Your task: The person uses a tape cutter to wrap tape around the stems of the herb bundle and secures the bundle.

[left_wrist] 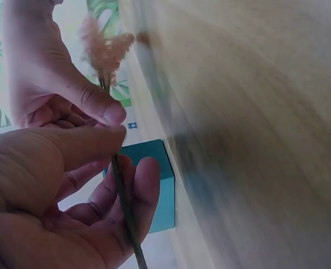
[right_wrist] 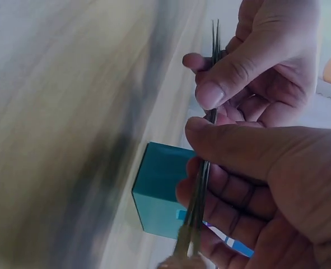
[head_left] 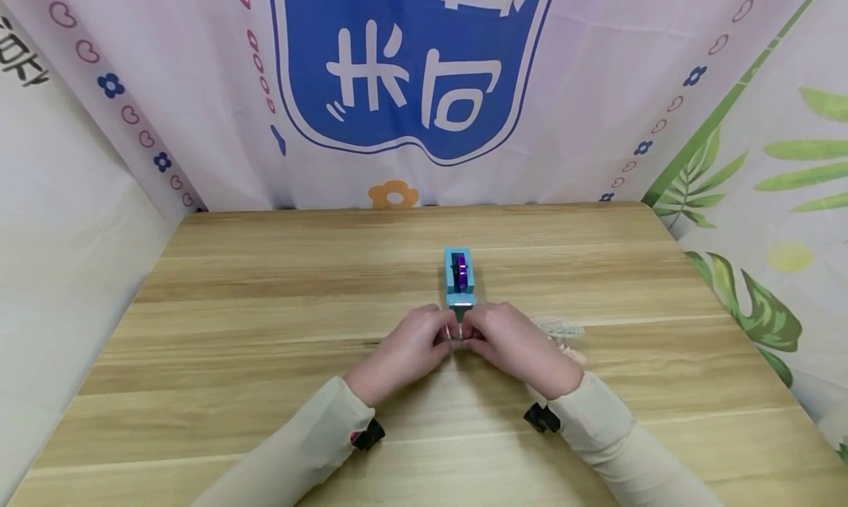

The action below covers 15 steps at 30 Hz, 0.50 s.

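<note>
Both hands meet in front of a light blue tape dispenser [head_left: 453,298] that carries a purple tape roll [head_left: 462,270]. Between thumb and fingers, my left hand [head_left: 409,345] pinches a few thin dark stems [left_wrist: 125,204]. Right beside it, my right hand [head_left: 517,345] pinches the same stems nearer the flower end, thumb tips almost touching. Fluffy pale pink flower heads [left_wrist: 106,50] top the stems, past the right hand. In the right wrist view the bare stem ends [right_wrist: 215,39] stick out beyond the left hand. Whether any tape is on the stems is hidden by the fingers.
A whitish, wispy sprig [head_left: 559,328] shows beyond the right wrist; I cannot tell whether it lies on the table or belongs to the bunch. The wood-grain table [head_left: 265,286] reaches back to a printed cloth [head_left: 232,124]. Small black wrist cameras sit at both cuffs.
</note>
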Motion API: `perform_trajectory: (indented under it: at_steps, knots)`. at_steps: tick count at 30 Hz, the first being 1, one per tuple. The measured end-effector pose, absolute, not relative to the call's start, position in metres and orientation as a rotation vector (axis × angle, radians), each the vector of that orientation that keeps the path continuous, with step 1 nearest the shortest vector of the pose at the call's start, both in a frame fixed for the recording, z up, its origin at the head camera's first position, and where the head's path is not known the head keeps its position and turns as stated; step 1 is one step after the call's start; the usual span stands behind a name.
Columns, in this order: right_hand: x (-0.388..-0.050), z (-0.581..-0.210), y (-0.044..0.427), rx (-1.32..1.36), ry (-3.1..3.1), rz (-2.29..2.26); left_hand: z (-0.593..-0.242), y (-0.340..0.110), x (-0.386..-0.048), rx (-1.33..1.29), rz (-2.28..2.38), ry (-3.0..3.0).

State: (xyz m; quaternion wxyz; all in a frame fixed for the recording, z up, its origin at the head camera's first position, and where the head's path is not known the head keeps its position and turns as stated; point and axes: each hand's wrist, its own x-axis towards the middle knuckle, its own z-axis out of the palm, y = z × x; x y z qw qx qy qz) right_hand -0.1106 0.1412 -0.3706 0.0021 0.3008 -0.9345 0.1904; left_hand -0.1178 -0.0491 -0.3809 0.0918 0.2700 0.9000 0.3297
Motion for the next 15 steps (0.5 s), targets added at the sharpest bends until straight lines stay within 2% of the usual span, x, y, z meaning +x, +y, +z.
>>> perform_trajectory:
  at_steps: [15]
  knots:
    - [-0.113, -0.384, 0.138, 0.933, -2.973, 0.575, -0.389, -0.049, -0.121, 0.714, 0.831, 2.697]
